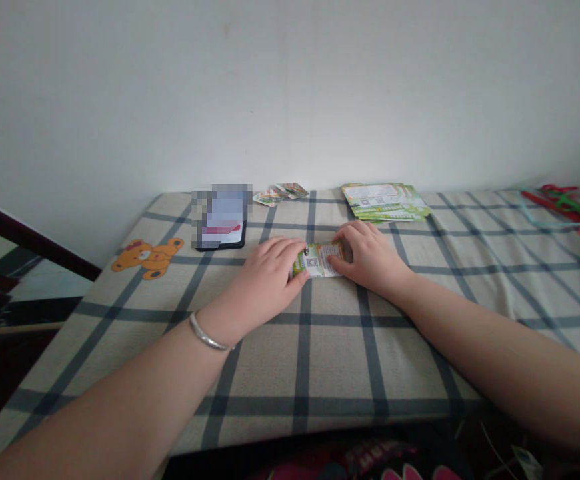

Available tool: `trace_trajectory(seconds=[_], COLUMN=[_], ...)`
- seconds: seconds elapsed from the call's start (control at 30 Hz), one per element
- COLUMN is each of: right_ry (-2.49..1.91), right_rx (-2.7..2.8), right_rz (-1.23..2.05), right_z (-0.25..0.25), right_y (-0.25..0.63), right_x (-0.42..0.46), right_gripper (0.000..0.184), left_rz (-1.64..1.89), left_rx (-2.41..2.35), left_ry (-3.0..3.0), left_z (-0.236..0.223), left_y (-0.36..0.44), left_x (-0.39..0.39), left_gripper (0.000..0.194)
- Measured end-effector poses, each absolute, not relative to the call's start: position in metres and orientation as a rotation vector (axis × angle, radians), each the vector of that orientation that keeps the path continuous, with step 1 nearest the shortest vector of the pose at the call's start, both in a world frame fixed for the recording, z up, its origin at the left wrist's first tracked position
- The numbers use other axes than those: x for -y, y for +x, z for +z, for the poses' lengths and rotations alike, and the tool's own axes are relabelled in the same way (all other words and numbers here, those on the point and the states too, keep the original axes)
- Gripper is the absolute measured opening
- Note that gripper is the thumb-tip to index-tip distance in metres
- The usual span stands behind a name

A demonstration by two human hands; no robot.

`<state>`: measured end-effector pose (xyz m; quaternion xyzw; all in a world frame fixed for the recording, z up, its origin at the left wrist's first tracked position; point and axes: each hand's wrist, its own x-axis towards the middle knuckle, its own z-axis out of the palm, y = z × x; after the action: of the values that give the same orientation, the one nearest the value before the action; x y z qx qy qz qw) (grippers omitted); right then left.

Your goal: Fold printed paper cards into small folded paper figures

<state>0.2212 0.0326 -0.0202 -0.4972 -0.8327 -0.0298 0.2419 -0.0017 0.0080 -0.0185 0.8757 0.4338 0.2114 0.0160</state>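
Observation:
A small green-and-white printed card (313, 262) with a QR code lies flat at the middle of the tablecloth, its orange-edged text side up. Around its left end are the fingers of my left hand (273, 270), thumb at the near edge and fingertips at the far edge. My right hand (370, 257) grips the other end, thumb resting on the printed face. Part of the card is covered by the fingers, so I cannot tell whether it is folded or a single sheet. A stack of similar green-and-white printed sheets (385, 202) lies beyond my right hand.
A phone (223, 237), partly pixelated, lies beyond my left hand. Small colourful paper pieces (281, 193) are near the wall. An orange bear cutout (147, 257) sits at the left edge. Red and green ribbon-like items (565, 207) are heaped far right. The checked tablecloth (340, 360) has creases.

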Motion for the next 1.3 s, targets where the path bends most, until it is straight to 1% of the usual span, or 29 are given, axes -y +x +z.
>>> trace_trajectory(seconds=[0.13, 0.17, 0.27, 0.37, 0.43, 0.53, 0.63, 0.7, 0.77, 0.83, 1.0, 1.3], right_ry=[-1.289, -1.282, -1.315, -1.281, -1.193, -1.091, -1.059, -1.052, -1.06, -1.076, -1.083, -1.074], right_rx=[2.291, 2.286, 2.204, 2.095, 2.028, 1.91, 1.803, 1.754, 1.735, 1.749, 1.783, 1.713], right_rz=[-0.023, 0.007, 0.163, 0.322, 0.411, 0.573, 0.726, 0.784, 0.786, 0.758, 0.683, 0.702], right_z=[-0.018, -0.016, -0.011, -0.01, -0.013, -0.017, -0.018, -0.016, -0.013, -0.012, -0.014, -0.02], right_y=[0.221, 0.22, 0.219, 0.216, 0.213, 0.21, 0.208, 0.207, 0.206, 0.206, 0.208, 0.208], right_x=[-0.033, -0.032, -0.026, -0.017, -0.013, -0.01, -0.008, -0.006, -0.005, -0.004, -0.007, -0.01], right_gripper=[0.01, 0.009, 0.015, 0.008, 0.003, 0.008, 0.015, 0.024, 0.034, 0.038, 0.025, 0.019], left_rz=[0.679, 0.691, 0.758, 0.881, 0.938, 0.987, 1.075, 1.122, 1.146, 1.147, 1.083, 1.092], left_rx=[-1.36, -1.367, -1.371, -1.339, -1.315, -1.297, -1.254, -1.198, -1.129, -1.079, -1.074, -1.053], left_ry=[2.647, 2.624, 2.544, 2.461, 2.399, 2.289, 2.128, 2.024, 1.956, 1.913, 1.841, 1.833], left_z=[-0.016, -0.016, -0.016, -0.015, -0.013, -0.009, -0.009, -0.011, -0.012, -0.012, -0.01, -0.014], left_y=[-0.001, -0.001, 0.0, 0.001, 0.0, 0.0, 0.0, 0.0, 0.002, 0.004, 0.005, 0.006], left_x=[-0.008, -0.008, -0.008, -0.01, -0.01, -0.011, -0.011, -0.011, -0.011, -0.009, -0.004, -0.004], left_gripper=[0.044, 0.045, 0.046, 0.043, 0.035, 0.026, 0.026, 0.025, 0.024, 0.026, 0.03, 0.031])
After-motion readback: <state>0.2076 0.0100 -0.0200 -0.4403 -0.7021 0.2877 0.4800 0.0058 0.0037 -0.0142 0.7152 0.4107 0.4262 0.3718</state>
